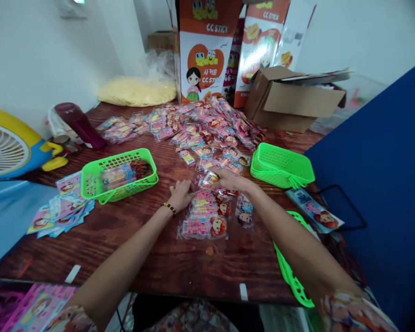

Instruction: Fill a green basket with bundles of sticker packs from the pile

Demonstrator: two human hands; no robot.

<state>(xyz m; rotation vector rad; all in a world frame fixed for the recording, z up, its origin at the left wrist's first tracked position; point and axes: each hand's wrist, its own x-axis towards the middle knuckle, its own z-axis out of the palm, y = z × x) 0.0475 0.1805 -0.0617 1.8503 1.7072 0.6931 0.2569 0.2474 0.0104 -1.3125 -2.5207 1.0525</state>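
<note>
Packets (201, 227) are glossy plastic; baskets (270, 178), smooth plastic. The table (179, 269) is grained wood; the box (297, 100), matt cardboard.

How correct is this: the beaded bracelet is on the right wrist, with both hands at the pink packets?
No: the head view shows the bracelet on the left wrist. The left hand and right hand are at the pink packets.
</note>
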